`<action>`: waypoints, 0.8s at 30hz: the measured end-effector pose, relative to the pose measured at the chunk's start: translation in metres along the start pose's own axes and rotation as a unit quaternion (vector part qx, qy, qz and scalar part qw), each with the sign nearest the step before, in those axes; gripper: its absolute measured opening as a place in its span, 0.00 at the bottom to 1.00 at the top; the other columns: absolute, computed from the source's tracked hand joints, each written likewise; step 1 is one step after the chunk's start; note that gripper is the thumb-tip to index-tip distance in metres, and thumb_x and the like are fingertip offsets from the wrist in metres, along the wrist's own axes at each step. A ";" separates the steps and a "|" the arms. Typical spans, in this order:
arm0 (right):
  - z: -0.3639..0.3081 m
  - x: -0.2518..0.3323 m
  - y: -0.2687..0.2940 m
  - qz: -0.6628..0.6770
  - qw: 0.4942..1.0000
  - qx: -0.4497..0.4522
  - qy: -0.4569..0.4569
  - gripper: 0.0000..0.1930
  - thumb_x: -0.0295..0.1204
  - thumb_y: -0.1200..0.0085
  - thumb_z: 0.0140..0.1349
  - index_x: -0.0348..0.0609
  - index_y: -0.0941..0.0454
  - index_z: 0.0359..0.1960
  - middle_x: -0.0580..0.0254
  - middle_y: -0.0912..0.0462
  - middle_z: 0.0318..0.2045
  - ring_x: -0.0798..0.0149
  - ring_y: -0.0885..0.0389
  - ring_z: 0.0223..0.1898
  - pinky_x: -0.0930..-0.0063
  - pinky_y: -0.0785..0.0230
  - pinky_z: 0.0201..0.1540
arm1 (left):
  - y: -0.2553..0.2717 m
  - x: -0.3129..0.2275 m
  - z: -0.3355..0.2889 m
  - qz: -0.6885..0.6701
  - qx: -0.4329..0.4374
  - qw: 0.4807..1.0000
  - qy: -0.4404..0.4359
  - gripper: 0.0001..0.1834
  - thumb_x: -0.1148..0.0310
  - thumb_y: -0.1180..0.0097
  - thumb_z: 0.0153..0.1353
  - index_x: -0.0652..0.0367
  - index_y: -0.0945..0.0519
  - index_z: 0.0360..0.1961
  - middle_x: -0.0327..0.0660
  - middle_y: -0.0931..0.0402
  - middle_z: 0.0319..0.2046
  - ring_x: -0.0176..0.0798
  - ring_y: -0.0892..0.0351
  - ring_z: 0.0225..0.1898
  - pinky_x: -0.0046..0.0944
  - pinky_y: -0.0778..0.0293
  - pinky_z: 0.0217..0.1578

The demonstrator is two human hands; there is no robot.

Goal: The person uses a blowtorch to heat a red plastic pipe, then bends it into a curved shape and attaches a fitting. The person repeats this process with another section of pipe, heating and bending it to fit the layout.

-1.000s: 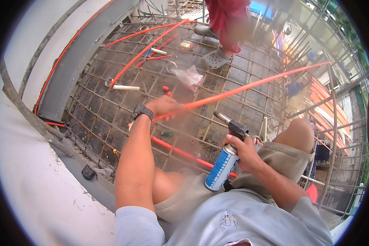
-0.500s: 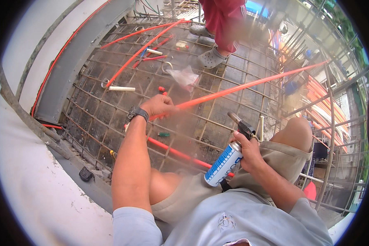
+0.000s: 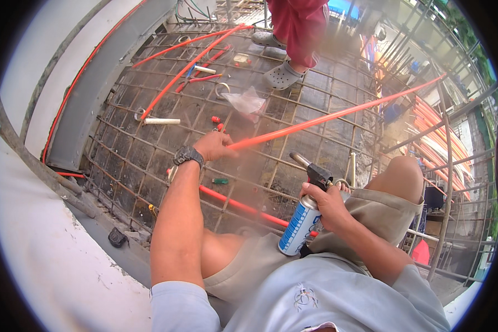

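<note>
Pipe (image 3: 326,118), long and orange, slants over the dark deck (image 3: 322,100) toward its right edge, its near part gripped by the left hand (image 3: 212,146); haze blurs whether it ends there. The right hand (image 3: 325,203) is wrapped round a torch (image 3: 301,222), apart from the pipe. Steadying the pipe seems the step in hand; moving the torch calls for a path clear of the left hand. Room lies over the deck's middle, short of a co-worker's shoe (image 3: 283,76).

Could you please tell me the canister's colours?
The canister is mainly blue and white; head view.
</note>
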State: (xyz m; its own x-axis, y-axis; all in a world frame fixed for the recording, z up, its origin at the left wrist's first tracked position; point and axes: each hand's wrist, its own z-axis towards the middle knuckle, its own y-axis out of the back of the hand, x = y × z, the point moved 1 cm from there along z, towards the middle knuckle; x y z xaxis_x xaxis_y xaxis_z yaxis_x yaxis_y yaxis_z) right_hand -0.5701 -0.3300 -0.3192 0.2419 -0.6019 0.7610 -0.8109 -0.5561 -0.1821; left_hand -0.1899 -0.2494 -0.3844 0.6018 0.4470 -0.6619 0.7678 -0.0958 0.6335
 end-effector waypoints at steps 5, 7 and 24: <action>0.004 0.000 -0.011 -0.027 0.998 0.064 -0.012 0.12 0.36 0.34 0.68 0.37 0.16 0.35 0.62 0.15 0.29 0.70 0.21 0.28 0.70 0.27 0.33 | -0.005 -0.005 0.000 0.063 0.005 0.997 0.038 0.22 0.57 0.20 0.51 0.61 0.20 0.30 0.41 0.18 0.30 0.41 0.17 0.39 0.42 0.26 0.42; 0.002 0.005 -0.012 -0.074 0.995 0.073 0.014 0.13 0.36 0.34 0.67 0.38 0.16 0.36 0.62 0.16 0.29 0.69 0.20 0.29 0.70 0.27 0.33 | -0.005 -0.008 0.001 0.108 -0.011 0.994 0.010 0.24 0.55 0.20 0.51 0.61 0.22 0.29 0.43 0.18 0.30 0.43 0.18 0.38 0.44 0.25 0.42; 0.031 0.101 0.045 -0.096 0.986 -0.136 0.002 0.13 0.38 0.33 0.65 0.41 0.18 0.31 0.64 0.19 0.25 0.70 0.24 0.23 0.70 0.32 0.27 | 0.026 -0.029 -0.006 -0.002 -0.005 0.999 0.041 0.23 0.49 0.24 0.54 0.61 0.11 0.31 0.45 0.17 0.29 0.43 0.18 0.37 0.43 0.26 0.41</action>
State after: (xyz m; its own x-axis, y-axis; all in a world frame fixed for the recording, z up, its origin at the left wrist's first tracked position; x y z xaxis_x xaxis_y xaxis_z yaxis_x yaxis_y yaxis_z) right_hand -0.5658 -0.4338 -0.2694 0.4030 -0.4990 0.7672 -0.8639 -0.4840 0.1390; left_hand -0.1888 -0.2593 -0.3461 0.5776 0.5193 -0.6299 0.7682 -0.0847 0.6346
